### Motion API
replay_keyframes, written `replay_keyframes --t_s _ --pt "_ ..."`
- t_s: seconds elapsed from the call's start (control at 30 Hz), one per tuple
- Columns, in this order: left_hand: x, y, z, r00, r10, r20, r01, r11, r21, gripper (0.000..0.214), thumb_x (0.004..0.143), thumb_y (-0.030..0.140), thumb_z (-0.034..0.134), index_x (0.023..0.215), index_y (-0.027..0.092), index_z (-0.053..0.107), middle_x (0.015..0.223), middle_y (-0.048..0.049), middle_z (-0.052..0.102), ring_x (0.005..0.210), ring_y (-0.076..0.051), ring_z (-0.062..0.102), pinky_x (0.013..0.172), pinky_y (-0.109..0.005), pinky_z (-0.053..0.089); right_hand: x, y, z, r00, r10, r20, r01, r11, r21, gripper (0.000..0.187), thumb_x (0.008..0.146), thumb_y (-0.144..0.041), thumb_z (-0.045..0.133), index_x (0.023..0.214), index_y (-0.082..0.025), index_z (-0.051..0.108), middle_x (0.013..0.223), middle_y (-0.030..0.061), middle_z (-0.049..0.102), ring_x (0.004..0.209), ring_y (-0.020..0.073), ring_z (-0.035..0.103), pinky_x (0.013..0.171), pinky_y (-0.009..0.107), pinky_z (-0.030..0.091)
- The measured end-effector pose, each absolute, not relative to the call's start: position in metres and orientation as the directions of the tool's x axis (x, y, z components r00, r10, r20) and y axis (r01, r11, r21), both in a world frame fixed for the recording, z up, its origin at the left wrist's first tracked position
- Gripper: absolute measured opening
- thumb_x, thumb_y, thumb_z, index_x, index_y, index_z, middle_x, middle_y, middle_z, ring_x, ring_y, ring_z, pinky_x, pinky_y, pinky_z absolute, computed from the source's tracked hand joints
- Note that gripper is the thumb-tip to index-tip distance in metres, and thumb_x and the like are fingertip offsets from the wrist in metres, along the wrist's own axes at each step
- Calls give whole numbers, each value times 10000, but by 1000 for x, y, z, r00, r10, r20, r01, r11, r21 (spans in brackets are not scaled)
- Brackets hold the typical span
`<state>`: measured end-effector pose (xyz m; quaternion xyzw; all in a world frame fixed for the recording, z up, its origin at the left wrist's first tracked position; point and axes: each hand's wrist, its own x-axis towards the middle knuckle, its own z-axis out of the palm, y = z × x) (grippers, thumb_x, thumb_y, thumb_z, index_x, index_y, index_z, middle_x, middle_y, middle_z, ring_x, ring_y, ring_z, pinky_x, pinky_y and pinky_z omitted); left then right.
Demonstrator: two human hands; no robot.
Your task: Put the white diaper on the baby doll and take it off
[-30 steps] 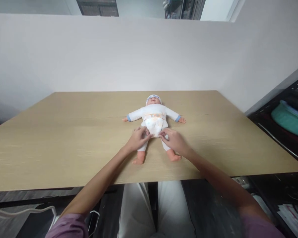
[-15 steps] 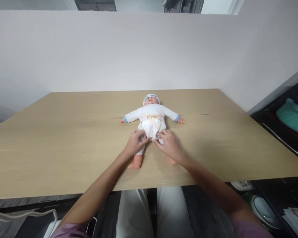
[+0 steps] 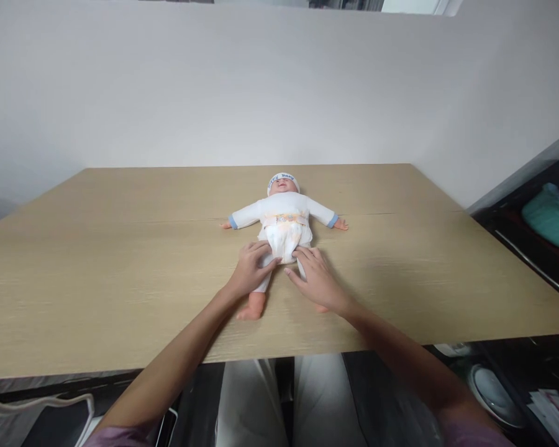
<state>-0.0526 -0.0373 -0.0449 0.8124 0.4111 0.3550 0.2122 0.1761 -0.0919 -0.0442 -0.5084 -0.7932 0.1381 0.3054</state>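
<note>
A baby doll (image 3: 284, 203) lies on its back on the wooden table, arms spread and feet toward me. It wears a white top with blue cuffs, a printed white cap and a white diaper (image 3: 284, 239) with an orange pattern at the waist. At the leg edge on the left, my left hand (image 3: 254, 267) has its fingers curled on the diaper, thumb against the front. My right hand (image 3: 317, 276) rests fingertips on the opposite leg edge, its thumb apart from the fingers. That hand covers much of the doll's leg on the right.
The wooden table (image 3: 121, 267) meets a pale wall (image 3: 261, 87) at the back. On the right stands a black shelf with a teal cloth (image 3: 552, 217). Below the table's front edge are my legs, a white round-lidded item (image 3: 496, 394) and some papers.
My right thumb has come away from the diaper and spread from the fingers. My left hand has shifted slightly left. The camera view has tilted down a little.
</note>
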Motion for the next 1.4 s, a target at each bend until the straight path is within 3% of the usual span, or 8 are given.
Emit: replay_keyframes --t_s 0.27,0.47,0.67,0.8,0.93,1.07,1.3,1.4 --pt "-55 -28 -58 292 907 302 407 -404 819 359 912 508 813 1014 240 596 903 -8 620 877 -226 569 837 -361 469 173 -80 -45 -154 911 383 675 380 -633 148 1008 -305 719 1104 -238 629 1139 100 751 1136 324 624 995 468 537" --pt "-50 -21 -70 221 953 207 83 -230 970 580 828 532 909 1037 252 445 970 17 591 943 -181 631 868 -309 520 180 -67 -50 -5 935 356 487 313 -816 327 927 -363 764 1121 -260 523 1064 39 749 1007 253 713 915 389 551" --pt "-53 -25 -79 172 964 202 65 -216 974 704 817 499 931 1192 278 378 1067 -8 682 974 -197 685 897 -345 541 192 -67 -45 -3 951 309 507 267 -819 291 929 -417 794 1070 -264 590 1076 18 819 886 218 741 874 372 542" --pt "-56 -32 -74 146 966 212 162 -235 959 620 846 500 902 1192 268 443 1120 -30 713 894 -185 671 843 -335 526 193 -72 -40 -3 953 303 548 255 -796 213 949 -402 804 1030 -256 672 1059 27 838 921 230 759 869 377 550" --pt "-56 -38 -63 192 954 230 315 -282 906 420 904 534 839 1125 231 650 1096 -53 746 939 -230 674 848 -352 510 191 -76 -36 -20 954 298 588 253 -768 128 977 -376 796 1029 -269 752 1054 27 853 986 259 766 879 391 555" --pt "-54 -37 -56 252 941 227 393 -314 864 358 949 571 784 926 220 715 878 -18 703 838 -230 624 782 -345 485 186 -77 -36 -61 941 332 672 284 -683 101 991 -372 785 969 -275 770 1035 40 844 990 285 728 903 412 528" --pt "-47 -31 -62 223 966 129 88 -152 984 439 930 613 803 1080 203 758 1132 -80 788 1095 -280 696 950 -377 558 180 -75 -45 -15 908 419 652 326 -684 120 1031 -348 722 949 -260 728 1022 54 798 1018 291 682 963 435 519" --pt "-47 -31 -63 220 970 107 28 -116 993 412 936 600 805 1008 198 748 1094 -66 779 1052 -245 695 919 -339 546 183 -75 -48 24 890 456 642 336 -690 129 1020 -385 736 980 -263 749 1092 82 750 1073 302 687 1000 462 548"
